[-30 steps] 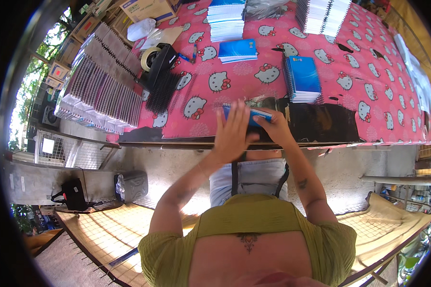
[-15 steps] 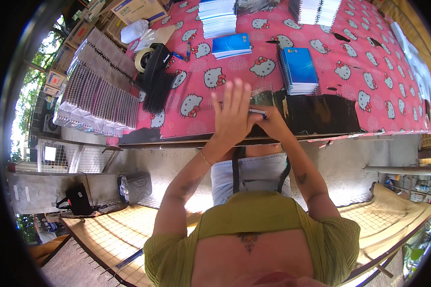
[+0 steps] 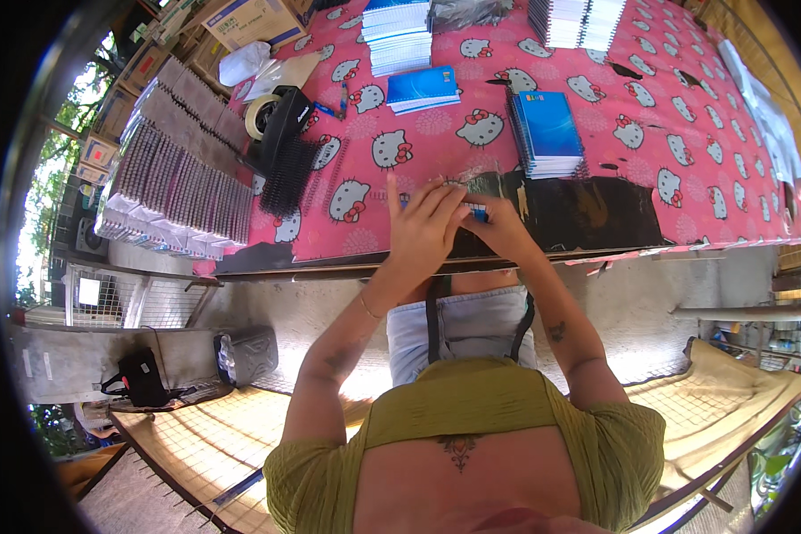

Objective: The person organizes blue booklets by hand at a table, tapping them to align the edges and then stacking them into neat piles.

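Nearest, at the middle of the near edge of the table (image 3: 436, 127) covered in pink cat-print cloth, a small blue-covered paper booklet (image 3: 478, 213) lies between the person's hands. The right hand (image 3: 502, 233) is curled round its right end; the left hand (image 3: 420, 233) lies over the rest, little finger spread, other fingers bent, and whether it grips cannot be told.

The booklet's long axis appears to run left to right, roughly along the near edge, its right end slightly lower; which way its cover faces is hidden, as is any coil on it.

Just beyond, towards the left corner, sit a heap of loose black binding coils (image 3: 287, 178) and a large block of spiral-bound booklets (image 3: 182, 191). A black tape dispenser (image 3: 285, 125) stands behind the coils.

Right of centre, a blue-topped stack (image 3: 550, 129) has black coils along its left side, so those look bound. Farther off, a low blue-covered pile (image 3: 423, 86) and, near the far edge, a tall white-paged stack (image 3: 396, 49) show no coil, so much seemingly remains unbound.
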`<action>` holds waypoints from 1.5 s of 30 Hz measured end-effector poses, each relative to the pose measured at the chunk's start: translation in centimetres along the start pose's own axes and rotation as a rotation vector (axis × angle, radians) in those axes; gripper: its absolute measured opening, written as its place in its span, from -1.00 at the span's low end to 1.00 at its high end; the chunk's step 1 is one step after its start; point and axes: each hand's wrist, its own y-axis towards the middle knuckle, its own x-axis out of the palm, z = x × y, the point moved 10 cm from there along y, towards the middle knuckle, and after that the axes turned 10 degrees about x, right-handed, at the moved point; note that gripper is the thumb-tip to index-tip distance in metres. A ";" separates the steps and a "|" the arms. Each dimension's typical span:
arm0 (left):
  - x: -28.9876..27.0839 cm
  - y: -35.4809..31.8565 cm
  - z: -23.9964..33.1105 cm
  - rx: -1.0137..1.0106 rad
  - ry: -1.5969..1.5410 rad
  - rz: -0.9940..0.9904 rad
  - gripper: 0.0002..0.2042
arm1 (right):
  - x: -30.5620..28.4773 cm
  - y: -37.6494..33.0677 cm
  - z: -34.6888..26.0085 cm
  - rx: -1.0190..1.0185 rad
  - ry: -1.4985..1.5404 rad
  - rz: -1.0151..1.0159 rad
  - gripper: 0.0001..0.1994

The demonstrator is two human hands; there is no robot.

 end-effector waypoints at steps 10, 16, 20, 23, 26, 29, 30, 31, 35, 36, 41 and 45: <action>-0.6 0.5 -0.1 0.047 -0.117 0.094 -0.83 | -4.8 0.2 -1.2 0.086 0.027 -0.155 -0.81; -1.1 0.7 -0.1 0.034 -0.095 0.040 -0.77 | -4.0 0.6 -4.1 -0.148 0.032 -0.182 -0.92; -0.8 1.3 0.7 0.079 -0.062 -0.070 -0.77 | -4.9 -0.2 -4.2 -0.165 -0.241 0.188 -0.92; -2.6 4.2 0.7 0.065 -0.024 -0.024 -0.77 | -7.9 -1.9 -6.6 -0.176 -0.089 0.427 -0.75; -6.8 8.2 0.6 0.182 -0.091 0.386 -0.77 | -13.7 -3.3 -8.8 -0.247 -0.178 0.699 -0.49; -3.6 13.0 1.0 0.379 -0.326 0.478 -0.76 | -18.6 -1.5 -2.1 -0.049 -0.459 0.627 -0.40; -0.3 14.1 0.6 0.379 -0.435 0.411 -0.76 | -19.0 -0.3 1.1 0.053 -0.321 0.460 -0.39; 2.6 14.9 0.3 0.383 -0.543 0.344 -0.77 | -19.4 0.0 2.0 0.045 -0.214 0.427 -0.38; 10.3 13.8 -2.3 0.334 -0.719 0.017 -0.78 | -18.9 0.1 3.8 0.042 -0.021 0.324 -0.37; 10.2 13.7 -2.3 0.337 -0.708 -0.002 -0.78 | -18.6 0.2 3.9 0.049 -0.032 0.319 -0.37; 10.4 13.8 -1.9 0.318 -0.729 -0.063 -0.75 | -19.0 0.2 4.3 0.088 0.012 0.320 -0.32; 6.7 13.9 -6.0 0.269 -0.375 0.154 -0.70 | -20.9 -3.3 0.6 -0.049 -0.217 0.607 -0.29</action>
